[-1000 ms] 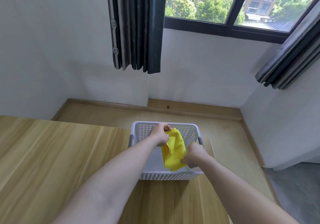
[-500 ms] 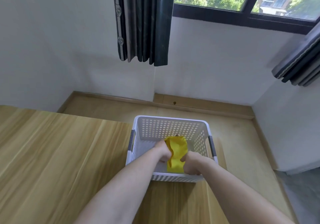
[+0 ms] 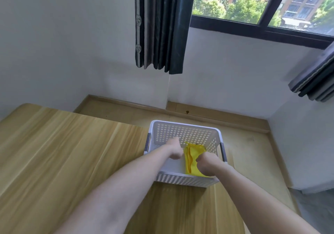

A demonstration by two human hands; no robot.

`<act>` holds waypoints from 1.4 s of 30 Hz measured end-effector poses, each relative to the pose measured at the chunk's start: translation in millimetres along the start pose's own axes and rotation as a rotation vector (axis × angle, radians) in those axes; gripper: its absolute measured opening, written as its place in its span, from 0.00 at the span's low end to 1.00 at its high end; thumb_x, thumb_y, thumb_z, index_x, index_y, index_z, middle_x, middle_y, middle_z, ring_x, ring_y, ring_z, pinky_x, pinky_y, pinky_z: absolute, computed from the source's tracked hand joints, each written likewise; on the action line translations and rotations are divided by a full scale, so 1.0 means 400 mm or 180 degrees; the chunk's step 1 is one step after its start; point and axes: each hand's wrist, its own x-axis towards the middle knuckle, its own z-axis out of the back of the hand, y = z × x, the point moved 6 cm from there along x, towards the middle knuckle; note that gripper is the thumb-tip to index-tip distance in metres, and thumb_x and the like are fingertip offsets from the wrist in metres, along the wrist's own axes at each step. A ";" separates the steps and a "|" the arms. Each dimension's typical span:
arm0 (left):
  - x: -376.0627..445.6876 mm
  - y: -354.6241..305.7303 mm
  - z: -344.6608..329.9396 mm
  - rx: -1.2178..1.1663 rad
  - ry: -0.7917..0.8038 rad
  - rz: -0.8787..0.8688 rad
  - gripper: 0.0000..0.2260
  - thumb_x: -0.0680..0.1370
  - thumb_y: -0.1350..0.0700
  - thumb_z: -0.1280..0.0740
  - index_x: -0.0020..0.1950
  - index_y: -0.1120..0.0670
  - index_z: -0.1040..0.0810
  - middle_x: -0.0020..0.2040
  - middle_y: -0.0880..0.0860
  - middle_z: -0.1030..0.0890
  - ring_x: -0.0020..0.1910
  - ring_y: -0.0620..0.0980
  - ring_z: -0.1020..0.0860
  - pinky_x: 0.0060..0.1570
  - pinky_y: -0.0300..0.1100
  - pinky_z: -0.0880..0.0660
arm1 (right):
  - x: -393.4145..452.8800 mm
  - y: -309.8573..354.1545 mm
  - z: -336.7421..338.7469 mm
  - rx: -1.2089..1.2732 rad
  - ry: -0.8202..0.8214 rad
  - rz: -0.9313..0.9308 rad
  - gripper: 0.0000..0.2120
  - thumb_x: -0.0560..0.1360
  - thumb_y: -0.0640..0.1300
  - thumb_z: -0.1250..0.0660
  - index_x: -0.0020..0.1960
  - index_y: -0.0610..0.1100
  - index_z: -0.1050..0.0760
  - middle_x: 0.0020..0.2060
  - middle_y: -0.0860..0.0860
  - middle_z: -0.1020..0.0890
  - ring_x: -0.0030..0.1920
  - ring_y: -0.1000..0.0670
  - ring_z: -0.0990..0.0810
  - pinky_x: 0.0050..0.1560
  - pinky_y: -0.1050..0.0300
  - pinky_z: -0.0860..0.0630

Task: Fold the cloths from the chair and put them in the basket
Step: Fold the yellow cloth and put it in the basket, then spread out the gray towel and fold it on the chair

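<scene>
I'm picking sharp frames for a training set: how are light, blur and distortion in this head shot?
Head view: even daylight from the window, soft shadows, no glare; wide-angle bending at the edges, curtains leaning; left hand slightly smeared; yellow cloth and basket fairly sharp; right hand hides its fingers.

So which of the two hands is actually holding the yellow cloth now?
The right hand: its fingers curl round the yellow cloth down inside the white basket. The left hand sits just beside the cloth; whether it touches is unclear.
</scene>
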 end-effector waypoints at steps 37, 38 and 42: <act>-2.089 1.673 0.134 -0.0045 -0.1711 0.1032 0.19 0.84 0.57 0.40 0.75 0.45 0.31 0.77 0.42 0.37 0.76 0.45 0.36 0.73 0.40 0.37 | -1.503 1.238 -1.076 0.0243 0.0276 0.2656 0.25 0.81 0.45 0.36 0.78 0.52 0.32 0.77 0.56 0.33 0.77 0.55 0.33 0.69 0.68 0.41; -2.126 1.704 0.117 -0.0070 -0.1734 0.1126 0.19 0.84 0.56 0.40 0.75 0.46 0.31 0.77 0.42 0.37 0.76 0.46 0.35 0.73 0.41 0.36 | -1.525 1.249 -1.101 0.0205 0.0305 0.2693 0.26 0.81 0.44 0.36 0.79 0.51 0.32 0.77 0.56 0.33 0.77 0.55 0.33 0.68 0.69 0.42; -2.247 1.800 0.035 -0.0075 -0.1810 0.1482 0.20 0.83 0.55 0.39 0.75 0.44 0.31 0.77 0.42 0.37 0.76 0.46 0.35 0.72 0.46 0.32 | -1.589 1.266 -1.198 0.0145 0.0453 0.2821 0.26 0.82 0.44 0.36 0.79 0.51 0.33 0.77 0.56 0.31 0.76 0.55 0.32 0.66 0.70 0.42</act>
